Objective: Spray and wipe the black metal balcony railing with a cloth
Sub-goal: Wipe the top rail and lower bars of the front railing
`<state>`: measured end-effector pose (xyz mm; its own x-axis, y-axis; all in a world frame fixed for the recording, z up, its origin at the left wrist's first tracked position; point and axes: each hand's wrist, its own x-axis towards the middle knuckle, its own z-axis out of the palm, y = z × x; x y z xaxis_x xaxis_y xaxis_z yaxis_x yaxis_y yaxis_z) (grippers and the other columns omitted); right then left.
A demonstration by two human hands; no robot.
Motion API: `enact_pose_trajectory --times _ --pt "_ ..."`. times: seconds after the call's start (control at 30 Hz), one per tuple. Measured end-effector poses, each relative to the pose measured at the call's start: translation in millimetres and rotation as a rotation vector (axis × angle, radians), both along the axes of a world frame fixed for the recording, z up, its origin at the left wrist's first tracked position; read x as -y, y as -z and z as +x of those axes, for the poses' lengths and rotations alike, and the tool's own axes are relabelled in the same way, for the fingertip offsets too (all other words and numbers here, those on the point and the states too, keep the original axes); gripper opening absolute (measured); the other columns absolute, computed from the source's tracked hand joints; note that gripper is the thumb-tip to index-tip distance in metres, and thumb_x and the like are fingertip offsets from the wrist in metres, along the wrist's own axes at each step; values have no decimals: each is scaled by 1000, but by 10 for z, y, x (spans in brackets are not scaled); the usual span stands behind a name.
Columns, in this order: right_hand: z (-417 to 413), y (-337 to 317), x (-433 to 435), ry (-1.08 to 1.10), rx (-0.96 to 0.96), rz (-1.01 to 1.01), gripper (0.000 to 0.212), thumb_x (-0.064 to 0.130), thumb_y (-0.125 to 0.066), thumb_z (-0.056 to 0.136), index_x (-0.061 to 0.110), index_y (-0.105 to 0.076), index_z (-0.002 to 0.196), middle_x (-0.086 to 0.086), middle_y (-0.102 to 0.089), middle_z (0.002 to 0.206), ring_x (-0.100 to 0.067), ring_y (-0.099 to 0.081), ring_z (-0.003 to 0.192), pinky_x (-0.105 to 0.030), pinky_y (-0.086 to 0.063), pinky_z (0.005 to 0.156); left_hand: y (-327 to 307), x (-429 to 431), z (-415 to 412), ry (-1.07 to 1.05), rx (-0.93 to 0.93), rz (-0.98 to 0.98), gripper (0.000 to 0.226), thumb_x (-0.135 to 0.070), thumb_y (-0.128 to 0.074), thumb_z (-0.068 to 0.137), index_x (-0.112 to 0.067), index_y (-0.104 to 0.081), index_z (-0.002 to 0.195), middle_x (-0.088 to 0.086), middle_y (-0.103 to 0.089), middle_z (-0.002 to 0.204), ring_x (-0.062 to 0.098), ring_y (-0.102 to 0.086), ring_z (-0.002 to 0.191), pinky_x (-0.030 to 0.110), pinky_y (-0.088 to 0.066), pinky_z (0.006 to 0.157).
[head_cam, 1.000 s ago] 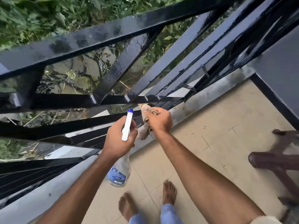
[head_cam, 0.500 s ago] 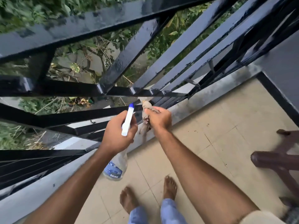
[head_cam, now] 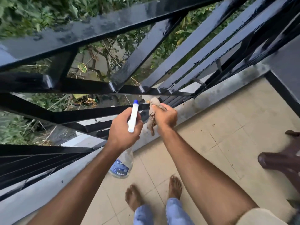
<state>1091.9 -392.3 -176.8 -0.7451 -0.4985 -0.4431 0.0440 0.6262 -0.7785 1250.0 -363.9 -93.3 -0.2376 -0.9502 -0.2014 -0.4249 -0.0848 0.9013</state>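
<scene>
Left hand [head_cam: 124, 129]: spray bottle [head_cam: 121, 164]. Right hand [head_cam: 166, 116]: cloth [head_cam: 154, 102].

Glossy black metal railing [head_cam: 100, 30] (wet sheen), soft cloth [head_cam: 153, 109], clear plastic bottle [head_cam: 121, 166]

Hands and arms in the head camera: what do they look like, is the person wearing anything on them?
Both hands are bare: the left hand and right hand show no gloves, rings or watch. The left forearm and right forearm are uncovered. Only the right arm shows clothing, a pale cream sleeve at the bottom edge; no sleeve shows on the left.
</scene>
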Motion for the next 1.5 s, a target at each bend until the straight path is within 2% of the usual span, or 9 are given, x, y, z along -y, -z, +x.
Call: enact_pose_trajectory --times 0.13,0.23,0.3,0.5,0.67,0.8,1.1,1.3,1.5 --pt "-113 -95 25 -48 -49 23 34 39 -85 69 26 -79 100 12 -77 87 -17 -71 81 -29 -58 76 -80 -44 68 -18 -30 13 5 -20 -56 80 -17 -56 83 -2 -59 69 19 -62 48 38 -56 48" --pt "-323 -161 91 113 25 -91 19 22 -86 75 15 -79 92 12 -72 69 -4 -70 62 -19 -55 56 -88 -22 118 -7 -40 32 3 -14 -59 84 -17 -57 85 1 -60 72 20 -62 49 30 -54 48" --pt "-317 -153 110 163 12 -112 15 22 -86 77 17 -79 89 12 -72 69 -5 -70 63 -21 -57 58 -93 -17 140 9 -36 18 9 -10 -60 87 -18 -57 84 4 -62 74 21 -64 49 27 -52 48" --pt "-8 -14 11 12 56 13 32 33 -86 70 25 -80 100 12 -77 85 -17 -73 78 -32 -61 73 -117 -69 226 10 -22 12 4 -22 -56 81 -20 -57 84 2 -63 73 24 -64 51 42 -59 51" --pt "-256 -216 94 67 -41 -51 15 24 -84 77 22 -70 71 15 -67 65 -16 -69 69 -18 -51 57 -219 -96 313 1 -21 -7 6 -22 -57 82 -16 -57 84 5 -62 73 19 -63 47 27 -52 48" --pt "-179 -86 108 109 -79 -73 12 29 -82 76 23 -72 75 15 -71 69 -11 -67 66 -30 -61 69 -227 -140 385 -37 -31 -11 2 -14 -58 84 -16 -57 83 7 -62 75 18 -63 47 22 -48 46" --pt "-114 -41 30 -190 -115 73 26 40 -83 74 26 -77 96 15 -73 87 -20 -68 84 -26 -50 74 -327 -276 576 -126 -10 -16 2 -21 -56 83 -19 -56 82 -1 -61 71 19 -63 48 24 -49 47" --pt "9 -55 -228 -154 85 -22 20 30 -83 75 26 -70 91 7 -74 88 -18 -70 82 -37 -60 78 -314 -476 708 -243 51 22 3 -21 -57 81 -19 -58 83 2 -62 73 22 -63 52 28 -52 48" --pt "465 -37 -671 -176 368 -29 27 26 -88 66 33 -70 86 -3 -75 86 -28 -72 78 -47 -63 62 -235 -762 741 -397 131 70 15 -5 -65 94 -14 -58 84 7 -62 70 17 -61 46 18 -48 48"
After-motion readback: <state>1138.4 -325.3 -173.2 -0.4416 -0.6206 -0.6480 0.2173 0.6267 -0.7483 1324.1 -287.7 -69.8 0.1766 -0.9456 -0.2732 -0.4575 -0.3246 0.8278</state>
